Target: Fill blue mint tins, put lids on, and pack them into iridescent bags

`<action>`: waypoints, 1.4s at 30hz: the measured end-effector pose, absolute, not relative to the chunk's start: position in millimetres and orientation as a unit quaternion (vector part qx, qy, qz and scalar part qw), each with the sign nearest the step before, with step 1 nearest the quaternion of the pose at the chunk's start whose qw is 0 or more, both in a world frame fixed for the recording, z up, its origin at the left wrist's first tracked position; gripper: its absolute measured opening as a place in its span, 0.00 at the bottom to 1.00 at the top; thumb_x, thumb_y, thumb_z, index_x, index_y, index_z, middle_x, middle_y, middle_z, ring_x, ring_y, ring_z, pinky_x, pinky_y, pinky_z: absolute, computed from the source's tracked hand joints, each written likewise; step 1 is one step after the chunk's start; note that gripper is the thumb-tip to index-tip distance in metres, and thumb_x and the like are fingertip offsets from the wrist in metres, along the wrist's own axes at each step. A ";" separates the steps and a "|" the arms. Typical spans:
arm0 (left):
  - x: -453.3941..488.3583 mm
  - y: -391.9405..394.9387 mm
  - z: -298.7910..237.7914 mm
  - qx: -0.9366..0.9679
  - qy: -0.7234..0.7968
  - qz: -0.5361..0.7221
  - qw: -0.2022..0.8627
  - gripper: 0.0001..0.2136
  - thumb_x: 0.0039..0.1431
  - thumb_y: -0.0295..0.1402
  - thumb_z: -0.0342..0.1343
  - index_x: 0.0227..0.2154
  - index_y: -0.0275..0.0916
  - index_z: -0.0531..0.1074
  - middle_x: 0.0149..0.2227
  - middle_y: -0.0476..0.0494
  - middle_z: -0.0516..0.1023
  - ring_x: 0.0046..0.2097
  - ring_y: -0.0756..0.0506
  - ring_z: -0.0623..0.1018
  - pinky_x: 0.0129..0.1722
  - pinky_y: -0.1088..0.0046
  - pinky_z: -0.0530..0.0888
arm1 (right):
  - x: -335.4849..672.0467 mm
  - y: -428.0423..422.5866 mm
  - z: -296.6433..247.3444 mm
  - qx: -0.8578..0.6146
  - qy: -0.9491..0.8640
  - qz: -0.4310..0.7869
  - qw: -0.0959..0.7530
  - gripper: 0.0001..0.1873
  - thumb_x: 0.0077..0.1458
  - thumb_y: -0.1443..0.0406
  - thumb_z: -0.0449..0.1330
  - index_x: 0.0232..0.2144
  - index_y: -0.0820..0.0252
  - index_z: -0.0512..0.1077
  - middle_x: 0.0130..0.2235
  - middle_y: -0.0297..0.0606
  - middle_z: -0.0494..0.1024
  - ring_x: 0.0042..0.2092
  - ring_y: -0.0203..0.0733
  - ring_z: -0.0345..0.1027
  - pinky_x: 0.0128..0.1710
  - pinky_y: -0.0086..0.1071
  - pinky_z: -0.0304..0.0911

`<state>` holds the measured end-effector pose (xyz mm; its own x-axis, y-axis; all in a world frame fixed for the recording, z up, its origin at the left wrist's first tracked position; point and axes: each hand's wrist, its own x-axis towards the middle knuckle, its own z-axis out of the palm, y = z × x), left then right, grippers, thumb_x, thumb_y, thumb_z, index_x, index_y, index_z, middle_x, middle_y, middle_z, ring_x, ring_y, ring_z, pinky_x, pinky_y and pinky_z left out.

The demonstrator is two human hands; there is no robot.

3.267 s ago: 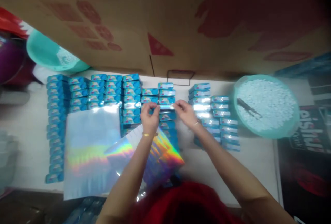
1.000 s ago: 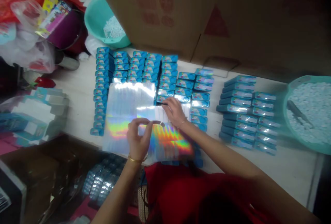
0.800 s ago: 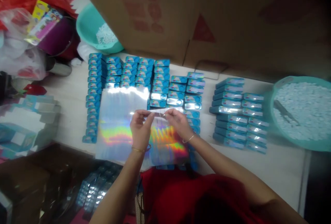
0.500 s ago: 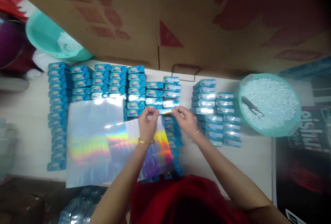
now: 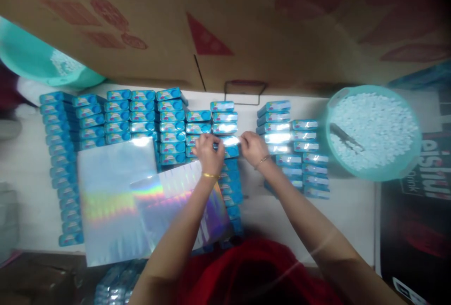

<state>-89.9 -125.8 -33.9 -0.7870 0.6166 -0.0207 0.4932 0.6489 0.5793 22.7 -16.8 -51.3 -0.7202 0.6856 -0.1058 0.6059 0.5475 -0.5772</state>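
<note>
A small shiny sticker strip (image 5: 231,141) stretches between my two hands over one of the small blue boxes (image 5: 231,151) in the middle stacks. My left hand (image 5: 209,152) is closed at the strip's left end, its fingertips at the box's top edge. At the right end, the thumb and fingers of my right hand (image 5: 254,149) are pinched together on the strip. Below my left hand lie rainbow-shiny sticker sheets (image 5: 116,215), overlapping on top of the boxes and partly hidden by my left forearm. Whether the strip touches the box, I cannot tell.
Rows of blue boxes (image 5: 66,173) fill the left, and more boxes with shiny strips (image 5: 316,169) stand at right. A green basin of white pellets (image 5: 373,131) holds a dark tool. Another green basin (image 5: 31,56) stands back left. A large cardboard carton (image 5: 148,27) walls the back.
Both hands have come slightly closer together, with the strip now at a box in the middle stack. The view has shifted a little, moving the background leftward.
</note>
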 end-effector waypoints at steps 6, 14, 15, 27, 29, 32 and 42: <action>-89.7 -123.3 -32.8 0.323 0.916 0.222 0.089 0.04 0.55 0.34 0.55 0.30 0.40 0.72 0.41 0.41 0.73 0.46 0.38 0.68 0.42 0.61 0.59 | 22.4 -21.5 -55.6 -0.392 -0.865 0.307 0.066 0.11 0.60 0.65 0.48 0.33 0.60 0.70 0.33 0.45 0.73 0.39 0.50 0.66 0.42 0.39 0.58; -87.3 -152.0 -22.8 0.474 0.864 0.142 0.091 0.17 0.59 0.26 0.46 0.48 0.47 0.72 0.58 0.39 0.67 0.54 0.35 0.65 0.45 0.56 0.58 | 31.8 -53.2 -63.6 -0.374 -0.827 0.379 0.181 0.21 0.61 0.69 0.42 0.50 0.64 0.69 0.36 0.45 0.69 0.39 0.46 0.65 0.44 0.37 0.63; -85.4 -153.5 -24.9 0.484 0.859 0.134 0.098 0.19 0.59 0.26 0.46 0.50 0.47 0.71 0.60 0.40 0.65 0.55 0.34 0.64 0.46 0.54 0.58 | 32.3 -55.2 -67.9 -0.371 -0.827 0.387 0.168 0.21 0.61 0.70 0.42 0.49 0.64 0.70 0.35 0.44 0.68 0.38 0.45 0.65 0.43 0.36 0.64; -177.1 -272.4 16.3 0.480 0.848 0.206 0.092 0.13 0.63 0.31 0.44 0.46 0.37 0.70 0.42 0.38 0.75 0.46 0.42 0.72 0.48 0.63 0.68 | 0.3 -116.0 -7.9 -0.249 -0.880 0.353 0.197 0.17 0.63 0.69 0.45 0.49 0.64 0.68 0.42 0.48 0.71 0.46 0.48 0.64 0.47 0.40 0.63; -194.5 -308.2 17.5 0.481 0.852 0.185 0.086 0.12 0.64 0.31 0.45 0.44 0.36 0.70 0.40 0.38 0.74 0.44 0.43 0.72 0.46 0.64 0.69 | -24.8 -152.6 -6.0 -0.161 -0.904 0.362 0.160 0.18 0.62 0.72 0.45 0.49 0.65 0.69 0.40 0.47 0.71 0.43 0.47 0.64 0.43 0.38 0.63; -203.3 -336.1 3.2 0.511 0.841 0.148 0.096 0.13 0.64 0.31 0.44 0.46 0.36 0.70 0.40 0.38 0.73 0.44 0.42 0.71 0.45 0.65 0.70 | -59.9 -199.1 -22.6 -0.100 -0.930 0.346 0.067 0.19 0.60 0.75 0.46 0.49 0.66 0.70 0.37 0.46 0.70 0.38 0.45 0.63 0.38 0.36 0.63; -192.3 -344.7 -24.4 0.537 0.839 0.093 0.005 0.13 0.65 0.31 0.45 0.46 0.40 0.73 0.36 0.38 0.72 0.38 0.42 0.69 0.38 0.65 0.66 | -73.2 -213.1 -45.5 -0.140 -0.906 0.395 0.060 0.23 0.52 0.80 0.46 0.48 0.70 0.70 0.40 0.48 0.68 0.43 0.46 0.62 0.46 0.36 0.62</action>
